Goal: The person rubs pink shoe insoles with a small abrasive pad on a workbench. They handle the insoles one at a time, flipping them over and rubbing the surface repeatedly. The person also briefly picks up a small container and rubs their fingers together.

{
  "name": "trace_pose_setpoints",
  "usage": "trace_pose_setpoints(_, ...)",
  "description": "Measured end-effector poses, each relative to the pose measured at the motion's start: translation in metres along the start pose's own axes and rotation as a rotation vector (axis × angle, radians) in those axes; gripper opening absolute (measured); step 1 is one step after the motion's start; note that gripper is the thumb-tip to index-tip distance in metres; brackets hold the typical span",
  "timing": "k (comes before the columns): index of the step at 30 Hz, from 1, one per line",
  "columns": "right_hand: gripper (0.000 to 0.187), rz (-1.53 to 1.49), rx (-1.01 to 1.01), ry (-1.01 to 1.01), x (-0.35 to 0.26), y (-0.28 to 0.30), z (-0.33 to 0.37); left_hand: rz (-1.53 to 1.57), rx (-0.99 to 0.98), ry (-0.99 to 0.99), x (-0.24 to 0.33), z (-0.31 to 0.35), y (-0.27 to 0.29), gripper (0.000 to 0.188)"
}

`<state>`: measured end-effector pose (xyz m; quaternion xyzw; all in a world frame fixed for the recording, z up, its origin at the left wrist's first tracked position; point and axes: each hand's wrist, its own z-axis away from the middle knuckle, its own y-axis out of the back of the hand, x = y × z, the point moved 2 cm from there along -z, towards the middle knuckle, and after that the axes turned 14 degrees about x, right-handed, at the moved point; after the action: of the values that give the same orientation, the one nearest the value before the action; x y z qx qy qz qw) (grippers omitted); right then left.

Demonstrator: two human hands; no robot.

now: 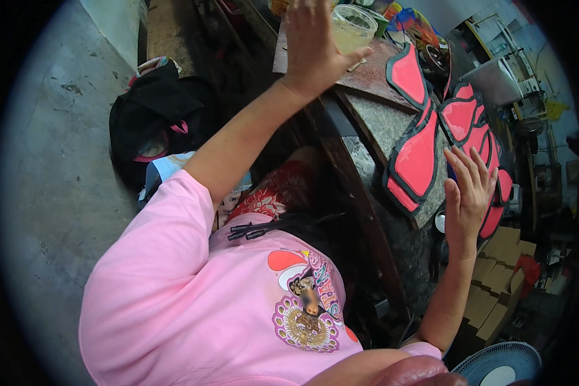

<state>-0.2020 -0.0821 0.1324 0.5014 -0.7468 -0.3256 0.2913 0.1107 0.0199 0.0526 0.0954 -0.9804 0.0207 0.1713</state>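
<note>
Reference: the grey speckled board (381,128). Red panels with black borders (418,157) lie on it and past its right side. Left hand (312,55): open, fingers extended, off the board's upper end, near a clear jar (354,29); contact unclear. Right hand (468,199): open, just right of the board, contact with panels unclear. Cardboard boxes (495,286) and fan (498,363) stand lower right of the board; black bag (161,112) and grey floor (51,174), left of it.

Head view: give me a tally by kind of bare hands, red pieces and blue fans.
Left hand and right hand: 2
Red pieces: at least 4; overlaps hide the exact count
Blue fan: 1
Total: at least 7
</note>
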Motion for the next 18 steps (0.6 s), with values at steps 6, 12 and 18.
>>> trace_pose_setpoints(6, 0.056, 0.030, 0.087, 0.168, -0.028, -0.003, -0.044, 0.096, -0.467, 0.629, -0.030, -0.020, -0.020, 0.123)
trace_pose_setpoints(12, 0.069, -0.030, 0.102, 0.228, -0.049, -0.002, -0.077, 0.336, -0.160, 0.077, -0.002, -0.015, -0.020, 0.097)
trace_pose_setpoints(18, 0.071, -0.232, -0.329, -0.243, -0.052, -0.025, -0.093, 0.493, -0.102, -0.301, 0.057, -0.002, 0.001, 0.072)
